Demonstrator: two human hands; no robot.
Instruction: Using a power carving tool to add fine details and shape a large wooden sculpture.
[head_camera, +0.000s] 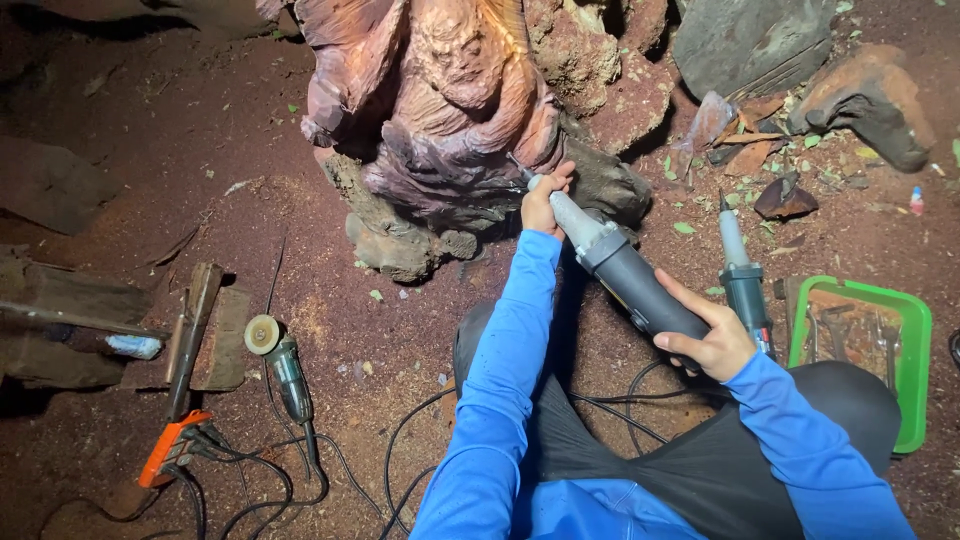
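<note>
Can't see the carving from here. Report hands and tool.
Left hand guiding die grinder nose, right hand gripping body. Tip on wood carving. Cables loose nearby.

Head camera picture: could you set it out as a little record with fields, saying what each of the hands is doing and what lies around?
setting: reddish ground strewn with sawdust
work piece: reddish wood carving, standing upright
tool in use: grey die grinder, tip at the carving's lower right
left hand: grips the grinder's nose near the tip
right hand: wraps the grinder's body
beside the right hand: second grinder lying on the ground
right edge: green tray holding metal tools
left side: angle grinder and orange power strip with black cables
</note>
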